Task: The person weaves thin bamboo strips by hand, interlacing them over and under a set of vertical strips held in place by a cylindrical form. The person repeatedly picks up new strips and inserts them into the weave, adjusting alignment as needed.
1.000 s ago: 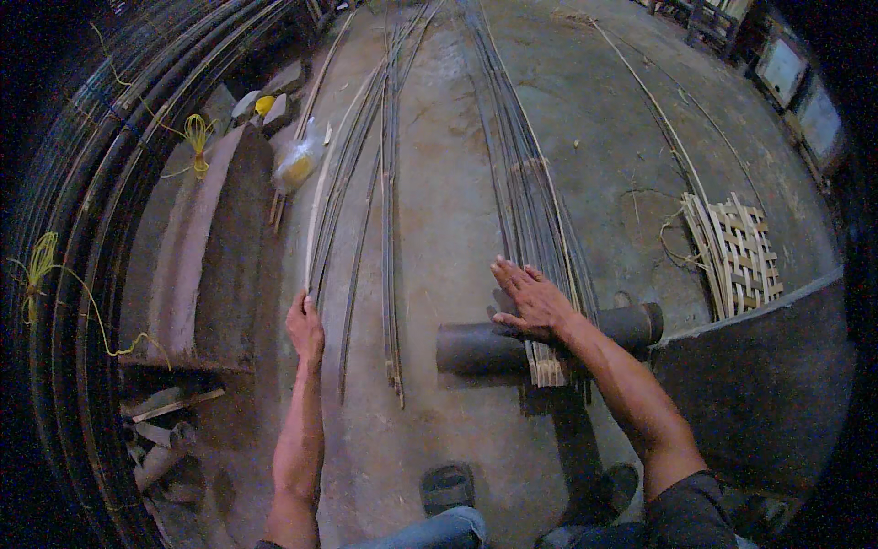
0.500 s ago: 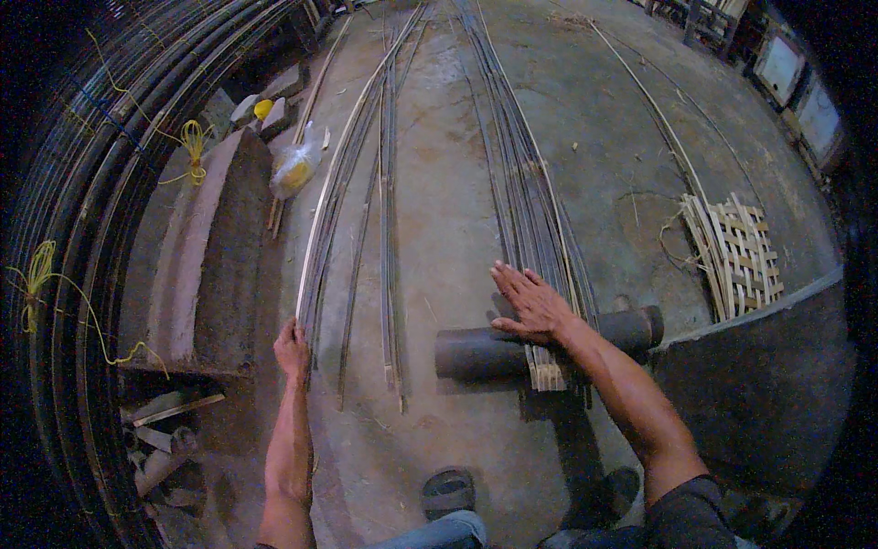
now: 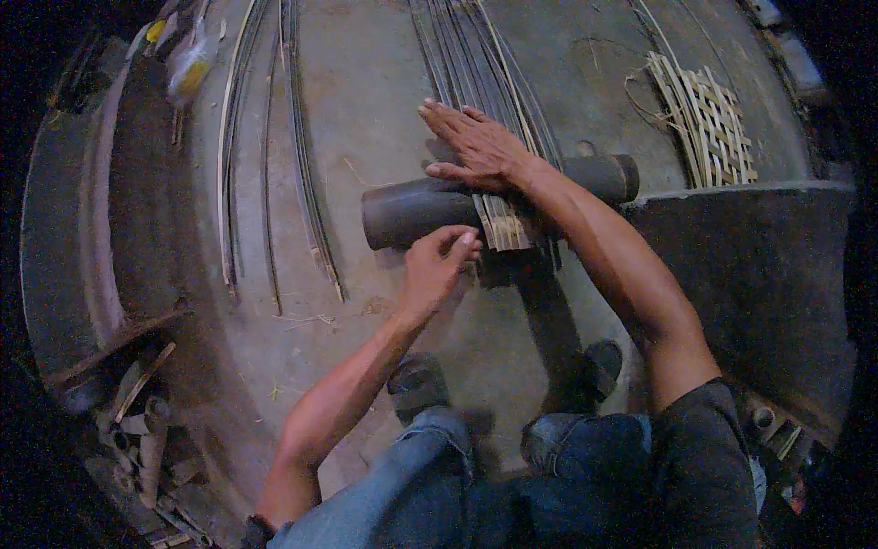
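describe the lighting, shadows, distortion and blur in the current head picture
Head view: dim light, with coloured grain in the black borders; head view: the long block at left bows near the rim; head view: a dark shadow falls on the floor below the pipe; head view: left hand and right hand readable, fine detail soft.

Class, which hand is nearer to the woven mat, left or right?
Right. The right hand, on the strips, is left of the woven mat; the left hand is farther off, lower left.
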Motion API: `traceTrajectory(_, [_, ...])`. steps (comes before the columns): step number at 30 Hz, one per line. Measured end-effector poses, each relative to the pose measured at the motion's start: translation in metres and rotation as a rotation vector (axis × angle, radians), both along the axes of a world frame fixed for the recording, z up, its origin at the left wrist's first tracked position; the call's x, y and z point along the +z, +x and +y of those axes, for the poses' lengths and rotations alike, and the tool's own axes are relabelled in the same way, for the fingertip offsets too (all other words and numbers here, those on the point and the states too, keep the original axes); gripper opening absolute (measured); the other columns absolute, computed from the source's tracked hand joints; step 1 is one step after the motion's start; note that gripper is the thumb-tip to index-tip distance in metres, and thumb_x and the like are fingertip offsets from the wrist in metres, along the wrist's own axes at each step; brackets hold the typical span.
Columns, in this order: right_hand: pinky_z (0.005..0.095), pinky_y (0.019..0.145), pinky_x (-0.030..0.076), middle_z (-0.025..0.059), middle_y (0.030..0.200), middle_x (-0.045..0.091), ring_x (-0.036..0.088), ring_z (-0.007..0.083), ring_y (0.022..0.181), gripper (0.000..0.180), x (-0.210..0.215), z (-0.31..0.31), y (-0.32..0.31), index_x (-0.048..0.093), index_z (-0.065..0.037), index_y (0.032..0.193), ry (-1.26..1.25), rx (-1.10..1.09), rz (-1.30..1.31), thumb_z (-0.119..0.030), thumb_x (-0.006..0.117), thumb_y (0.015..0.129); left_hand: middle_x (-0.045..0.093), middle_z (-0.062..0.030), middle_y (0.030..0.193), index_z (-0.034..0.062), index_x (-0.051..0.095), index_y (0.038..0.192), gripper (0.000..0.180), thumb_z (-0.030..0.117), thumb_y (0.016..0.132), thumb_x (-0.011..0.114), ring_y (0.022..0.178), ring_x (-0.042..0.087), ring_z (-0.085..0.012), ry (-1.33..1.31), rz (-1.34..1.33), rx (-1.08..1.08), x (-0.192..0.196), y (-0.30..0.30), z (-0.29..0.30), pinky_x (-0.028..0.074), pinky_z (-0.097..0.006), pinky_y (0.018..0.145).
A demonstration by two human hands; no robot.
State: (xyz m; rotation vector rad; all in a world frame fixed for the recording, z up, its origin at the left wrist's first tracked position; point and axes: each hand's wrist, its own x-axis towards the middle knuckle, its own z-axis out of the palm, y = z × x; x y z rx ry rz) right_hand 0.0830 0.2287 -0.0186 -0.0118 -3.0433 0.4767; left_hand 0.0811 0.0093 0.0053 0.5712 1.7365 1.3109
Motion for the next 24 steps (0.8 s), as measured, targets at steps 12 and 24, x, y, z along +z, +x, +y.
traceTrajectory(12, [0.0461,0.116,0.017,0.0167,0.156,0.019,0.022,0.0297,0.144,0.088,-0.007,-0.001,-0.003,0.014,-0.008,0.152,0.029,0.009,0.019,-0.067,0.037,0.09,0.067,-0.0042,0.084,-0.0011,0.063,0.103,0.021,0.018,0.093,0.061,0.074,0.065,-0.0102,-0.015,-0.293,0.07,-0.009,0.02,0.019,0.051,-0.023,0.063])
traceTrajectory(24, [0.0456,0.117,0.018,0.0162,0.156,0.019,0.023,0.0296,0.143,0.087,-0.008,-0.001,-0.005,0.013,-0.01,0.152,0.036,0.01,0.044,-0.066,0.036,0.091,0.064,-0.0034,0.095,0.0018,0.062,0.112,0.031,0.029,0.097,0.055,0.078,0.062,-0.0122,-0.033,-0.36,0.133,-0.009,0.009,0.017,0.055,-0.026,0.068])
